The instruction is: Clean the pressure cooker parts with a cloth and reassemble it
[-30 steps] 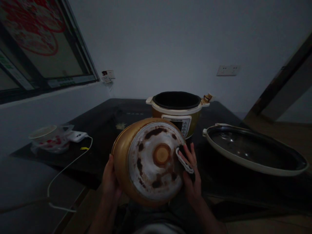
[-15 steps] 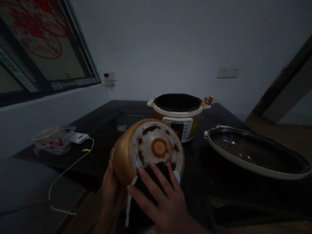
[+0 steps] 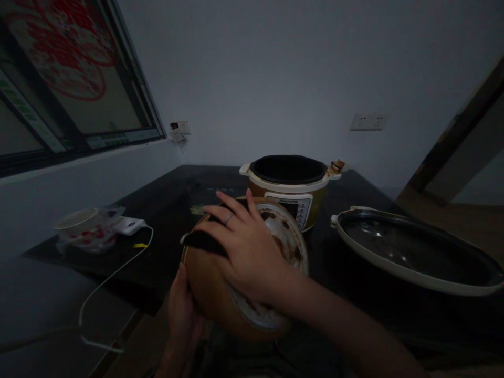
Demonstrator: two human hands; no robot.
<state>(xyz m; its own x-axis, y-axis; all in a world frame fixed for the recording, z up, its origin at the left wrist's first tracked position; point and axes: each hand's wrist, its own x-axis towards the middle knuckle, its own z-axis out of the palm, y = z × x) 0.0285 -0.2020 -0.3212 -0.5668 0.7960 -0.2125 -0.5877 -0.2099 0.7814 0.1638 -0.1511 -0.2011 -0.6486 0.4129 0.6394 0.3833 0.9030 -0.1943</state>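
Observation:
I hold a gold-coloured inner pot (image 3: 212,294) tilted with its stained silver bottom (image 3: 289,244) facing me. My left hand (image 3: 181,310) grips the pot's left side from below. My right hand (image 3: 246,247) lies across the upper left of the bottom, fingers spread flat, pressing a dark cloth (image 3: 200,240) with a white edge against the pot. Brown burn marks ring the bottom. Behind the pot stands the cooker body (image 3: 289,186), open, with a control panel at its front.
The cooker lid (image 3: 413,252) lies upside down at the right on the dark table (image 3: 165,210). At the left sit a cup in a plastic bag (image 3: 84,228) and a white charger (image 3: 129,226) with a trailing cable. Wall sockets and a window lie behind.
My right hand has swept the cloth from the pot bottom's right edge, round its lower part, up to the upper left. The left hand has stayed on the pot's side.

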